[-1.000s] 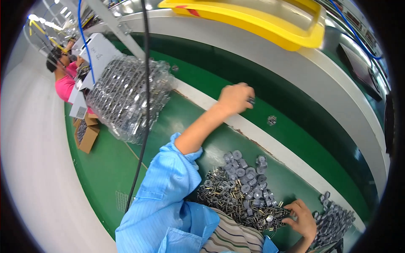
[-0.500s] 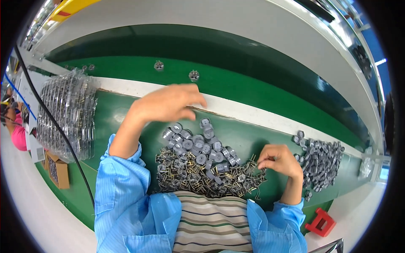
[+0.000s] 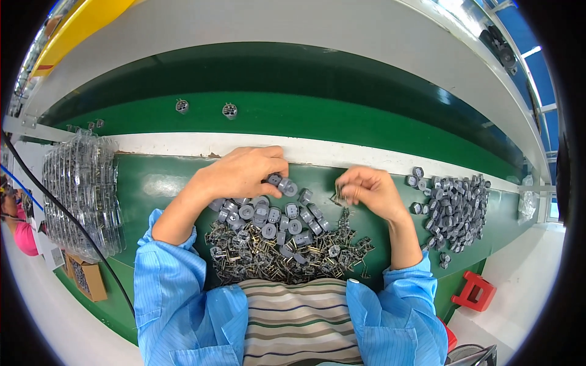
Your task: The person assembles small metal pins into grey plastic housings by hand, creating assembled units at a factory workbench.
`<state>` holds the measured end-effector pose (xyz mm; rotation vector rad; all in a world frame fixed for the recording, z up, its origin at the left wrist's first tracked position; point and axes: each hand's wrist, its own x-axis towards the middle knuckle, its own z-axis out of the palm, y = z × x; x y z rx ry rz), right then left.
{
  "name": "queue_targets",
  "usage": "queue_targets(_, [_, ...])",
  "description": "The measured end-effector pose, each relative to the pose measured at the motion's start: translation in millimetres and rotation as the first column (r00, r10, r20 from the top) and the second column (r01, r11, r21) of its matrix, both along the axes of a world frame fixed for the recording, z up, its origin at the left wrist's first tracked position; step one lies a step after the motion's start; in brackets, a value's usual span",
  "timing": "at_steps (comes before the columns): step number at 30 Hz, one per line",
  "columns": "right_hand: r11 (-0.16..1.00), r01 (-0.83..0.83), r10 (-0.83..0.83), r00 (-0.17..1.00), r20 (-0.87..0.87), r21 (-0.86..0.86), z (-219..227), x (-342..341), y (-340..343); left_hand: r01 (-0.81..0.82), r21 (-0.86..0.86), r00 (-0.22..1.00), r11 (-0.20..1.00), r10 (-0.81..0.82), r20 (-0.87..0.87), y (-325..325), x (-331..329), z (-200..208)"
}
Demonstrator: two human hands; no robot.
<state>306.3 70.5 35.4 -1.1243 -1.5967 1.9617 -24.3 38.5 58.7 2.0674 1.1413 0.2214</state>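
Note:
My left hand [image 3: 241, 174] is closed at the fingertips on a grey plastic cap [image 3: 274, 179], above the near side of the white ledge. Another grey cap [image 3: 287, 188] sits right beside it, at the top of a loose pile of grey caps [image 3: 261, 213]. My right hand [image 3: 369, 190] pinches a small part with metal pins [image 3: 337, 197], held level with the caps and apart from the left hand. Nearer my body lies a heap of metal-pinned parts [image 3: 287, 259], brass and dark in colour.
A wide heap of grey caps [image 3: 458, 210] covers the right of the green table. Stacked clear plastic trays [image 3: 82, 195] stand at left, behind a black cable [image 3: 67, 213]. Two round pieces [image 3: 229, 110] rest on the green strip [image 3: 317, 119] beyond the white ledge [image 3: 342, 157].
My left hand has come down onto a grey cap. My right hand has moved up and left from the pinned heap, carrying a part. The round pieces on the far strip have shifted left.

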Motion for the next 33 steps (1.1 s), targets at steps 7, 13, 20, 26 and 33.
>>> queue_targets(7, [0.606, 0.012, -0.326, 0.916, 0.235, 0.795, -17, -20, -1, -0.078, 0.064, 0.993, 0.995, 0.072, 0.092, 11, -8, -7])
queue_targets(13, [0.684, -0.019, -0.267, 0.924, 0.274, 0.730, -7, -16, 5, -0.201, 0.232, 0.967, 0.952, 0.156, 0.200, 10, 20, -35])
queue_targets(20, [0.490, -0.117, -0.056, 0.985, 0.165, 0.864, -1, -59, 6, -0.173, 0.255, 0.972, 0.951, 0.123, 0.200, 11, 26, -41])
queue_targets(26, [0.632, -0.105, -0.004, 0.990, 0.140, 0.768, -14, -63, 8, -0.103, -0.086, 0.878, 0.991, 0.132, 0.460, 27, -24, -33])
queue_targets(33, [0.822, -0.178, 0.021, 0.959, 0.284, 0.541, -7, -59, 17, -0.316, 0.436, 0.924, 0.843, 0.169, 0.343, 26, -6, -60])
